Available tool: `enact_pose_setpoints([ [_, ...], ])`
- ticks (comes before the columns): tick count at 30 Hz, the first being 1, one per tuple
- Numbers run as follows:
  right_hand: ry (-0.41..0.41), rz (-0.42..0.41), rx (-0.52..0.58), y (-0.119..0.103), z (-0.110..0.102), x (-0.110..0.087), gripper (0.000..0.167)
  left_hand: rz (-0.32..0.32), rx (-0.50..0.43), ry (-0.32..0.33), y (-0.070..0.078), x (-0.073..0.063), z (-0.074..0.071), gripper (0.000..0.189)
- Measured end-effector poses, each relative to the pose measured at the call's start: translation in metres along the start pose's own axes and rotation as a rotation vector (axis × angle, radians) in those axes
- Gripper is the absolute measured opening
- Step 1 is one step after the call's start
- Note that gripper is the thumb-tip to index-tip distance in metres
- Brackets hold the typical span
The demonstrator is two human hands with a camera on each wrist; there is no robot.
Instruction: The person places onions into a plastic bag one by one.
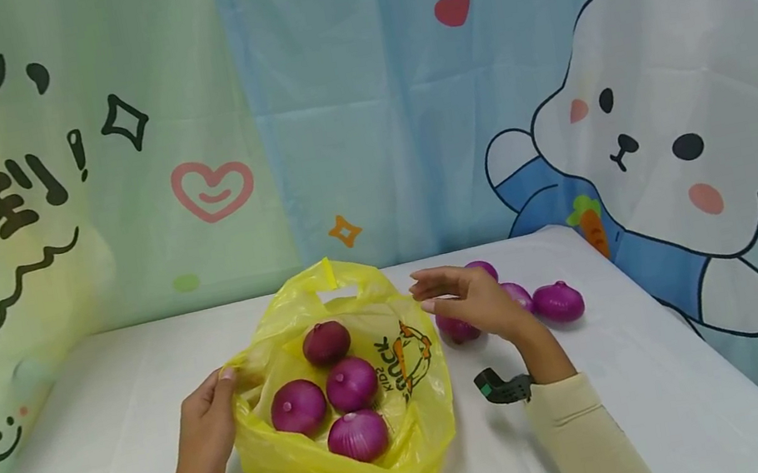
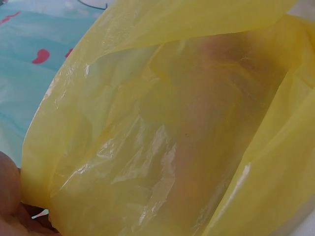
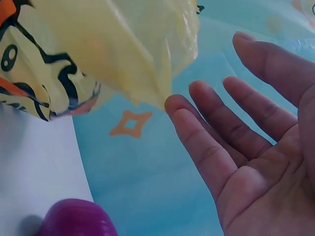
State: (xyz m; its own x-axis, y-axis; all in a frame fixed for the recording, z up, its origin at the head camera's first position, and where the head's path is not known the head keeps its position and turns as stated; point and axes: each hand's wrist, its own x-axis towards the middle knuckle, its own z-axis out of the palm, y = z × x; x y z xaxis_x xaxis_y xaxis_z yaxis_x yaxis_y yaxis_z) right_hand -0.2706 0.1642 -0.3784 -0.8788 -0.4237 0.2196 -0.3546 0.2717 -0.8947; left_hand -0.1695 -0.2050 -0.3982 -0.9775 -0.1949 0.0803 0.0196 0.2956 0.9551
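A yellow plastic bag [image 1: 415, 441] lies with its mouth spread on the table, and several red onions [image 1: 352, 383] rest in it. My left hand [image 1: 202, 424] pinches the bag's left edge between thumb and fingers. In the left wrist view the yellow plastic [image 2: 147, 147] hides most of what lies beyond it. Beside the bag's upper right edge, my right hand [image 1: 470, 301] is raised with its fingers extended and holds nothing. In the right wrist view its fingertips [image 3: 182, 115] are close to the bag; contact is unclear.
Several more red onions [image 1: 558, 303] sit on the white table [image 1: 110, 436] to the right of the bag, partly behind my right hand. A printed curtain [image 1: 341, 108] with a rabbit hangs behind the table. A dark wrist strap [image 1: 504, 385] is on my right wrist.
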Motion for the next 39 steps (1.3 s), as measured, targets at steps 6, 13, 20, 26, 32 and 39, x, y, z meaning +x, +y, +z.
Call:
enact_pose_setpoints([
  [6, 0.019, 0.014, -0.003, 0.005, -0.008, -0.002, 0.044, -0.004, 0.009, 0.002, 0.001, 0.0, 0.0, 0.046],
  [13, 0.067, 0.09, -0.059, 0.022, -0.013, -0.007, 0.051, -0.021, 0.019, -0.006, -0.001, -0.001, 0.001, 0.045],
  [20, 0.156, 0.125, -0.057, 0.038, -0.018, -0.007, 0.059, 0.006, 0.0, -0.012, -0.002, -0.001, 0.001, 0.046],
  [26, 0.18, 0.168, -0.046, 0.05, -0.024, -0.007, 0.059, 0.006, -0.009, -0.011, -0.001, 0.0, 0.001, 0.045],
  [32, 0.147, 0.248, -0.093, 0.058, -0.026, -0.009, 0.064, 0.0, -0.005, -0.01, -0.001, 0.0, 0.0, 0.045],
  [39, -0.003, 0.296, -0.346, 0.062, -0.018, -0.008, 0.073, -0.006, 0.008, -0.005, -0.001, 0.001, 0.001, 0.045],
])
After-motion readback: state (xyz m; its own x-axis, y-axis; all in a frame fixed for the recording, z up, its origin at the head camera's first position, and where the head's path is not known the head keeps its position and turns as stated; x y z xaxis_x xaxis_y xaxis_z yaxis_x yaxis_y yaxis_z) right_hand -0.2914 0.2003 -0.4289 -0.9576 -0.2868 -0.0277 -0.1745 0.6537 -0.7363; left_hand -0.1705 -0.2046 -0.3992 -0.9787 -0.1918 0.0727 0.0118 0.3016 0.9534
